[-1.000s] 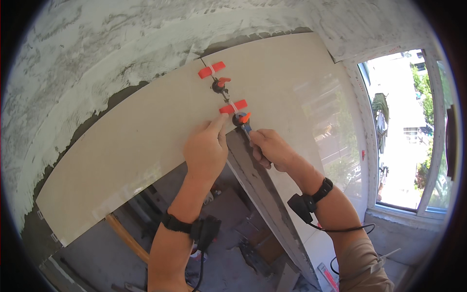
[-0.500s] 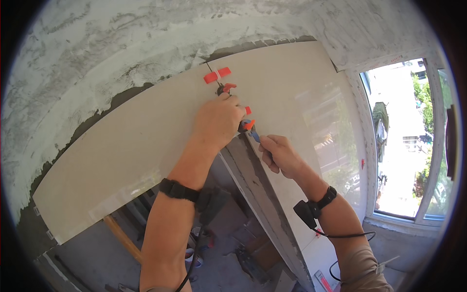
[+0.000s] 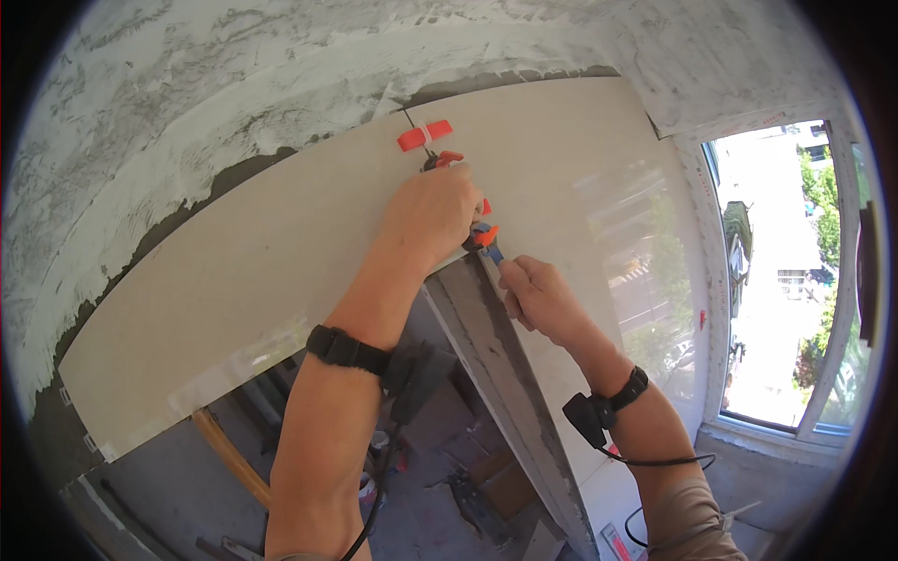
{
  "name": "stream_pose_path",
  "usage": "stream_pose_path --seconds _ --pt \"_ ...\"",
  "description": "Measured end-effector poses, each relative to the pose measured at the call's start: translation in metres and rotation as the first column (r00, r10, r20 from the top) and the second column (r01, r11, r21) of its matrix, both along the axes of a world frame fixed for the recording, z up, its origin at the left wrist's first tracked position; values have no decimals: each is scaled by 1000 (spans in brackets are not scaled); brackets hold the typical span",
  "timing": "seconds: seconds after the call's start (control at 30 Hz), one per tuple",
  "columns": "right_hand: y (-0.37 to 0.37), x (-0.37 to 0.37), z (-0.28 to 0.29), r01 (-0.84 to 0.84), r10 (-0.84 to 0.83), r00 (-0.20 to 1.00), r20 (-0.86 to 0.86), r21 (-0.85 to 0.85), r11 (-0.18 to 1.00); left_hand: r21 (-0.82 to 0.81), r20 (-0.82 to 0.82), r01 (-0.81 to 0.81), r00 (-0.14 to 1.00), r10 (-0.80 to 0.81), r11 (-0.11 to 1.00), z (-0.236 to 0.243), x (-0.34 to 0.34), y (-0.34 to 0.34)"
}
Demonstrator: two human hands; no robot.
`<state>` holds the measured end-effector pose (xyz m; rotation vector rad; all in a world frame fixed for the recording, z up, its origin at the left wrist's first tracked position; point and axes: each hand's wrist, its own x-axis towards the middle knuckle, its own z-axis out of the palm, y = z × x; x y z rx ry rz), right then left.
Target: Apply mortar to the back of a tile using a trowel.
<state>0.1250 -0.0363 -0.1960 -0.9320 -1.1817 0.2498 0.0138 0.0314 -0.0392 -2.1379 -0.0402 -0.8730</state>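
My left hand [image 3: 430,210] has its fingers curled over the tile seam, against a black fitting with a red handle [image 3: 447,158]; what is under the fingers is hidden. My right hand [image 3: 535,297] grips a blue tool [image 3: 496,257] that reaches to a lower black-and-orange fitting [image 3: 483,236]. A red wedge in a pale clip [image 3: 423,136] straddles the seam above my hands. These sit on large beige wall tiles [image 3: 243,280], whose lower corner is just below the lower fitting.
A long grey edge strip [image 3: 491,341] runs down from the tile corner. A wooden piece [image 3: 229,449] stands below the left tile; scattered materials [image 3: 500,481] lie on the floor. A bright window [image 3: 776,271] is at the right, rough plaster [image 3: 215,84] above the tiles.
My left hand has moved up from below the lower wedge and now curls over the upper fittings, covering most of that wedge. My right hand has shifted slightly right, still on the blue tool.
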Motion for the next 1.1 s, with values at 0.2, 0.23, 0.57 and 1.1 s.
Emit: stream_pose_path --seconds 0.2,0.23,0.57,1.1 --pt "6 -4 0 -99 96 988 -124 -19 995 -38 -30 7 1000 -8 999 3 5 0" --pt "4 2 1 -99 95 988 -124 -21 995 -28 -27 20 999 -21 999 2 6 0" --pt "2 5 4 -20 20 1000 1 -44 999 -116 -84 24 996 -34 993 9 8 9" --pt "-24 22 27 154 -121 969 214 -142 978 -131 -38 -82 996 78 988 10 12 7"
